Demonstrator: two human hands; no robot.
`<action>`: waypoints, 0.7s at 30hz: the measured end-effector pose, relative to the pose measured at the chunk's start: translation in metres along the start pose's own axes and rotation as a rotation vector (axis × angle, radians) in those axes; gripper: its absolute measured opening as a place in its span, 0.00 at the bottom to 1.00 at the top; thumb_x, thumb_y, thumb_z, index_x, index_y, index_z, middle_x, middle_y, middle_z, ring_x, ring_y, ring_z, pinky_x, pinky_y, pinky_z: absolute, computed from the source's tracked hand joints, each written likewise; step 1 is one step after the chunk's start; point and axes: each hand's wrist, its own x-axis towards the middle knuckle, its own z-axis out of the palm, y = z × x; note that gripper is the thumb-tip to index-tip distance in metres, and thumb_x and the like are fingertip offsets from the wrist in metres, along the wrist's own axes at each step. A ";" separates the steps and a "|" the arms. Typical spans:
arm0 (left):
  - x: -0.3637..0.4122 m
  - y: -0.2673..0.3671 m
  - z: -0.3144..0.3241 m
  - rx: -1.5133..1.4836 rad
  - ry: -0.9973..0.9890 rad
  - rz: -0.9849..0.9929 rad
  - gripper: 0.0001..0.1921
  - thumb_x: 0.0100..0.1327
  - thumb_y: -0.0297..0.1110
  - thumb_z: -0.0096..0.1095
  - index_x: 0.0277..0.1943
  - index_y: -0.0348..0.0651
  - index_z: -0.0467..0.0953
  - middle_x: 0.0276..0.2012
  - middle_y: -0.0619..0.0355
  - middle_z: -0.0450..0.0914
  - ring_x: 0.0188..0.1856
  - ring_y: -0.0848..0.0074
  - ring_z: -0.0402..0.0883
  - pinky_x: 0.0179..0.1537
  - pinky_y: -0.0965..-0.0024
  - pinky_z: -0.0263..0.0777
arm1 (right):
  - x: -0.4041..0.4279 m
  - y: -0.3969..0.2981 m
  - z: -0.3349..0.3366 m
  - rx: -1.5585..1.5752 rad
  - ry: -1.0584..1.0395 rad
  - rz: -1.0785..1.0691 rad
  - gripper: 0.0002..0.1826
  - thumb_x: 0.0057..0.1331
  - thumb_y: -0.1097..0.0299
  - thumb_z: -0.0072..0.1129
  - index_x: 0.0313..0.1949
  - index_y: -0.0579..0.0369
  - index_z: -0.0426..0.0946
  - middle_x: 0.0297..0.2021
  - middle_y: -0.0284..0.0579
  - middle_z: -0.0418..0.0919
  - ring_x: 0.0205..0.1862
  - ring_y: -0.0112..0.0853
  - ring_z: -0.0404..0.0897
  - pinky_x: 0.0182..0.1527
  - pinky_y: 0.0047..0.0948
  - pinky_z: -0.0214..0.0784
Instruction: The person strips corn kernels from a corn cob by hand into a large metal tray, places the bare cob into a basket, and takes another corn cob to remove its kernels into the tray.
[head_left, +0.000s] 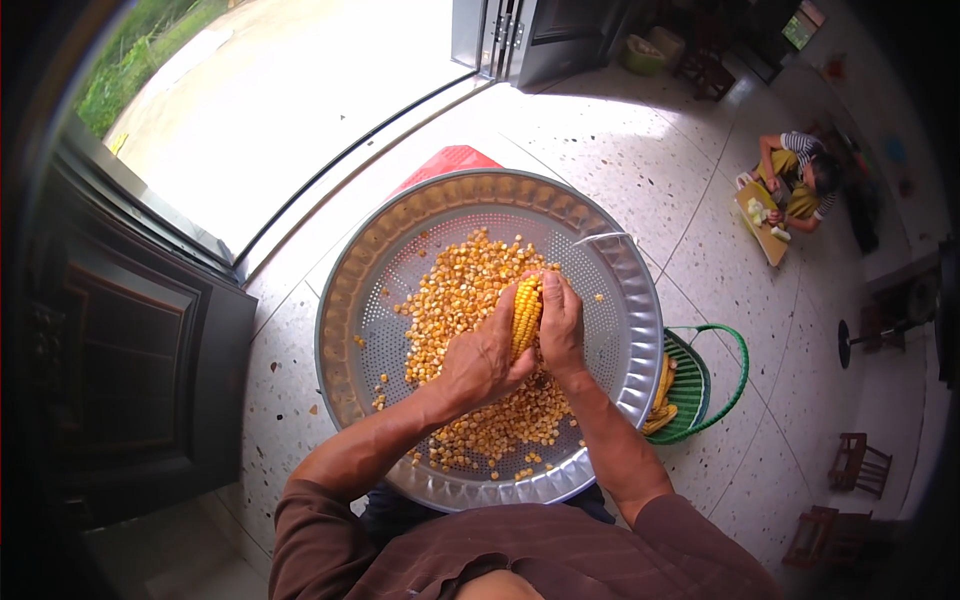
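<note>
Between my two hands is an ear of dried yellow corn, its rows of kernels facing up. My left hand wraps the ear's left side, the thumb near its lower end. On the other side my right hand grips it, thumb near the upper tip. Beneath them, loose corn kernels lie heaped in a wide round metal sieve tray with a perforated bottom and fluted wall. A few single kernels are scattered apart from the heap. The palms and the ear's underside are hidden.
Right of the tray stands a green woven basket holding several corn ears. A red plastic object shows beyond the rim. At far right a person crouches over a cutting board. Wooden chairs and an open door flank the speckled floor.
</note>
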 end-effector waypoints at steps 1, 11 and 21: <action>0.000 0.001 -0.001 0.052 0.009 -0.004 0.47 0.64 0.40 0.62 0.77 0.37 0.39 0.43 0.29 0.81 0.34 0.43 0.85 0.37 0.47 0.80 | 0.000 -0.002 0.000 0.087 -0.009 0.067 0.25 0.82 0.54 0.40 0.48 0.65 0.79 0.40 0.52 0.84 0.42 0.38 0.82 0.47 0.36 0.74; 0.001 -0.008 0.001 -0.086 -0.043 0.058 0.47 0.66 0.40 0.59 0.77 0.33 0.36 0.39 0.26 0.81 0.33 0.40 0.84 0.37 0.46 0.79 | 0.001 -0.002 -0.003 -0.087 -0.031 0.017 0.25 0.81 0.55 0.39 0.44 0.67 0.79 0.34 0.50 0.82 0.36 0.35 0.80 0.40 0.35 0.73; 0.005 -0.007 -0.001 -0.165 -0.034 -0.092 0.48 0.65 0.42 0.58 0.76 0.27 0.36 0.32 0.31 0.82 0.34 0.41 0.84 0.37 0.49 0.79 | -0.004 0.000 0.000 0.143 -0.051 0.127 0.25 0.80 0.56 0.39 0.58 0.69 0.74 0.42 0.50 0.81 0.44 0.32 0.79 0.49 0.31 0.73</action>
